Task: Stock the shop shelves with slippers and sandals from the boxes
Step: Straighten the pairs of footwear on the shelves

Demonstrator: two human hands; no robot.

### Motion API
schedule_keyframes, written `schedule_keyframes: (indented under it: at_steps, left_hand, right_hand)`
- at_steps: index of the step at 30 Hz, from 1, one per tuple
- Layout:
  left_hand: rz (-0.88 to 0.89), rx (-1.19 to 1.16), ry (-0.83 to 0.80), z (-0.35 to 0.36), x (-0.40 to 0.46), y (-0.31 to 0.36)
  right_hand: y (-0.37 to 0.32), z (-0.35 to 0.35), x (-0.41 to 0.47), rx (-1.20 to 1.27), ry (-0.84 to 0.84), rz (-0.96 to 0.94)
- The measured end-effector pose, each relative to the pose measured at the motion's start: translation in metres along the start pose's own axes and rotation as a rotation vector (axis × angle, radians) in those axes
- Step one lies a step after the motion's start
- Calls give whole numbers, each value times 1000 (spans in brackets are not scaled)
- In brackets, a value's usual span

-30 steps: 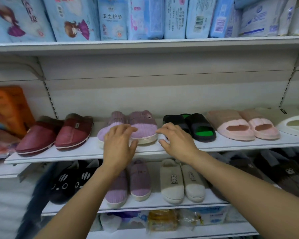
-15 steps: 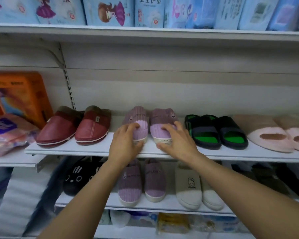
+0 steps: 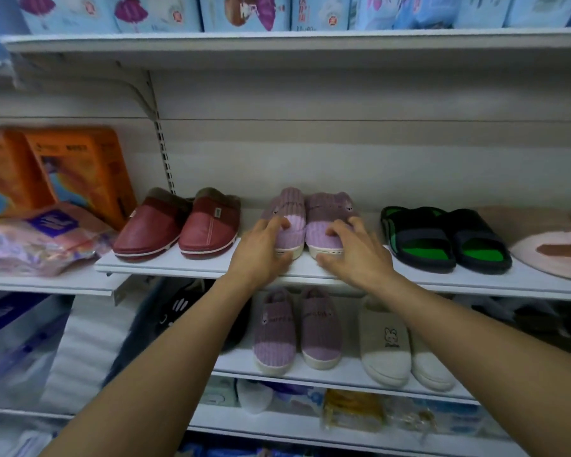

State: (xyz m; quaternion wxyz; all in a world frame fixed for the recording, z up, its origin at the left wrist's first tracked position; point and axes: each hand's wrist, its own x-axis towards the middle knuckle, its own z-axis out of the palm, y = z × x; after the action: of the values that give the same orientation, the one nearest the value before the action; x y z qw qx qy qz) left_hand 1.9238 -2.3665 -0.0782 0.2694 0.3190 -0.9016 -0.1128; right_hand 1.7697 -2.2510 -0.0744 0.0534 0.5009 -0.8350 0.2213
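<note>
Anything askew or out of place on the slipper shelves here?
Mostly tidy. The purple slipper pair under both hands sits neatly. Only the loose pink packet on the left shelf lies slumped against the orange boxes.

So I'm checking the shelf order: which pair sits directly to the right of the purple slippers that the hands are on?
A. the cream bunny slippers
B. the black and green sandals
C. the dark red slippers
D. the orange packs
B: the black and green sandals stand just right of the purple slippers on the same shelf, beside the right hand.
</note>
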Motion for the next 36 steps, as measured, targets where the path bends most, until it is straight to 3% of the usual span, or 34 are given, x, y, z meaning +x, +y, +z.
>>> schedule_keyframes:
  at_steps: [5,10,15,18,20,25,36]
  left_hand:
    - [67,-13,-25,-16,-6,-12]
    - [177,61,240,-54,-25,-45]
    - [-2,196,414,-94,-50,-119]
    - [-228,109,294,-102,-59,-160]
    - [-285,35,184,-103,-60,-173]
    - [-267,49,183,-102,-55,-187]
    - [-289,138,159,-97,-39,-186]
  right_hand:
    - [-26,-3,-2,-108,143,-79]
    - [-82,6,-5,15,230,-263]
    - [-142,30,-2,127,124,-453]
    - [-172,48,0,102,7,-447]
    - [-186,58,5,103,-52,-383]
    - [-199,75,21,162,-141,-187]
    - [-195,94,32,264,-109,-244]
